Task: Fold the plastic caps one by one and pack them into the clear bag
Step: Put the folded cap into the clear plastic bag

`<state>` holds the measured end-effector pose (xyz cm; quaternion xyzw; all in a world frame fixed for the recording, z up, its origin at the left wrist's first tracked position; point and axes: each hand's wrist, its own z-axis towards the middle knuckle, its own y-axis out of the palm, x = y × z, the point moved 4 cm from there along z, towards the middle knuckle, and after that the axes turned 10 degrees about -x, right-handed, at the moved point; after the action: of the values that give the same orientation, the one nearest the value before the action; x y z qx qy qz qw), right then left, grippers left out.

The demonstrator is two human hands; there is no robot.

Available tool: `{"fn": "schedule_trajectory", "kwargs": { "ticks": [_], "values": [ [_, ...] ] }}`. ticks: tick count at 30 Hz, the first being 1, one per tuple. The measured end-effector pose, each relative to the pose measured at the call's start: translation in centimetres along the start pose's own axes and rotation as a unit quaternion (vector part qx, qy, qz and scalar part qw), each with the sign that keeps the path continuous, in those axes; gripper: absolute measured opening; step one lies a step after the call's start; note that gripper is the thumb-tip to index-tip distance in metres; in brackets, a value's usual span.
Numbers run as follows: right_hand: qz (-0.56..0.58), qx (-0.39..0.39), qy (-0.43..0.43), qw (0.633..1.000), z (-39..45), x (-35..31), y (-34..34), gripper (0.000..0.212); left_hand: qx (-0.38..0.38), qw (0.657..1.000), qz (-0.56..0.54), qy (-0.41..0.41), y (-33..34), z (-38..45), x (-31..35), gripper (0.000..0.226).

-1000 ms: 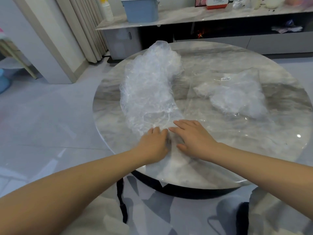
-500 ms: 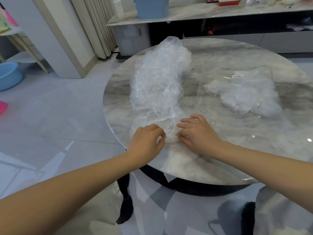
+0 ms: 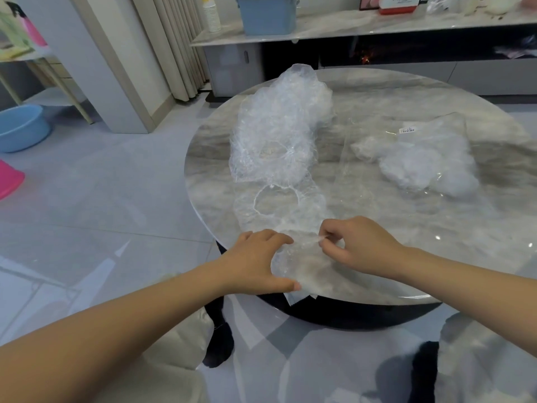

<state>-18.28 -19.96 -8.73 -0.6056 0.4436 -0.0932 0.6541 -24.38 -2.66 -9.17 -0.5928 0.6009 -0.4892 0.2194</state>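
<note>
Lower centre: my spread left grip [image 3: 255,258] is pinning a cap [image 3: 303,264] to the counter [image 3: 465,245], my right grip [image 3: 361,245] pinching its edge; some are lying in the clear bag [image 3: 421,161], right; the pile [image 3: 279,126] is waiting

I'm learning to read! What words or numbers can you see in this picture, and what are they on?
White sticker on the clear bag: the print is too small to read.
Red and white box on the shelf: dark lettering, cut off by the top edge of the picture, not readable.
No other writing can be made out.
</note>
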Motion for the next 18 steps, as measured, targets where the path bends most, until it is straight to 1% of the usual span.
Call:
{"fn": "schedule_trajectory", "kwargs": {
  "ticks": [2,3,4,6,7,9,11,15,16,18],
  "values": [
    [0.031,-0.012,0.018,0.999,-0.3,0.0,0.1,0.013,-0.028,1.000,-0.005,0.008,0.8,0.1,0.2,0.079],
    [0.049,-0.020,0.027,0.998,-0.4,0.1,0.2,0.014,-0.034,0.999,-0.016,0.006,1.2,0.3,0.1,0.071],
    [0.066,-0.030,0.039,0.997,-0.5,0.3,0.3,0.015,-0.033,0.999,-0.028,0.008,1.3,0.5,0.1,0.057],
    [0.094,-0.057,0.065,0.992,-0.8,0.8,0.6,0.018,-0.007,0.998,-0.056,0.007,1.2,0.7,0.0,0.021],
    [0.103,-0.071,0.081,0.989,-0.9,1.2,0.8,0.019,0.007,0.997,-0.076,0.002,1.0,0.9,0.0,0.019],
    [0.111,-0.096,0.114,0.983,-1.2,1.9,1.2,0.020,0.019,0.992,-0.122,-0.019,0.4,1.0,-0.3,0.032],
    [0.123,-0.112,0.142,0.976,-1.3,2.7,1.7,0.022,0.032,0.984,-0.171,-0.045,-0.2,1.4,-1.0,0.032],
    [0.161,-0.092,0.189,0.964,-1.1,3.8,2.0,0.023,0.071,0.965,-0.238,-0.085,-0.5,2.6,-2.3,0.032],
    [0.158,-0.087,0.199,0.963,-1.1,4.0,2.0,0.024,0.079,0.963,-0.241,-0.092,-0.4,2.8,-2.5,0.033],
    [0.115,-0.079,0.212,0.967,-1.0,4.4,2.0,0.027,0.091,0.965,-0.225,-0.103,-0.1,3.4,-2.7,0.035]
  ]
}}
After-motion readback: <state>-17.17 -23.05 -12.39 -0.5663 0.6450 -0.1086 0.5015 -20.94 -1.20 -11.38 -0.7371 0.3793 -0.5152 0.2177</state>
